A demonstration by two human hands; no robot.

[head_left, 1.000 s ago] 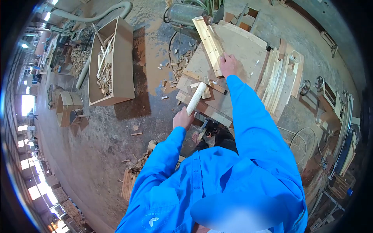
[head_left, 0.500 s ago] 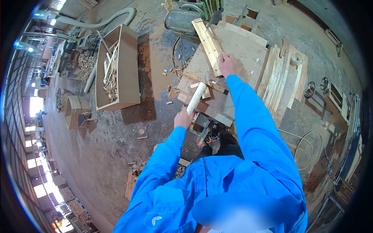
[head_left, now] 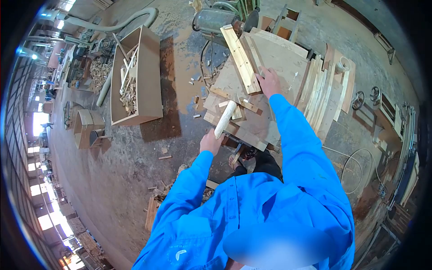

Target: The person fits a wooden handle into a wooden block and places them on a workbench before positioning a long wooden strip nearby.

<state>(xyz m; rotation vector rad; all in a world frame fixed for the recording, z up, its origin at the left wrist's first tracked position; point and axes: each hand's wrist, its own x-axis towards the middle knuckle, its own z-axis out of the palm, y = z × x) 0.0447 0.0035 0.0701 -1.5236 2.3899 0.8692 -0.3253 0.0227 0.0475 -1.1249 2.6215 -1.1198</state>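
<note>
My left hand (head_left: 211, 142) grips the near end of a pale round wooden stick (head_left: 225, 119), whose far end points at the front edge of the saw table (head_left: 279, 58). My right hand (head_left: 270, 82) rests flat on the table top, its fingers against the near end of a long light wooden fence strip (head_left: 240, 58) lying across the table. Both arms are in bright blue sleeves. Small offcut blocks (head_left: 238, 108) lie on the table beside the stick's tip.
A long wooden crate (head_left: 139, 76) of scrap sticks stands on the sawdusty floor to the left. Curved wooden pieces (head_left: 326, 94) are stacked on the table's right. A motor (head_left: 213, 20) sits behind the table. Offcuts litter the floor; a smaller box (head_left: 83, 128) stands far left.
My right hand has slid back toward me along the table, off the strip's side to its near end. The left hand with the stick barely moved.
</note>
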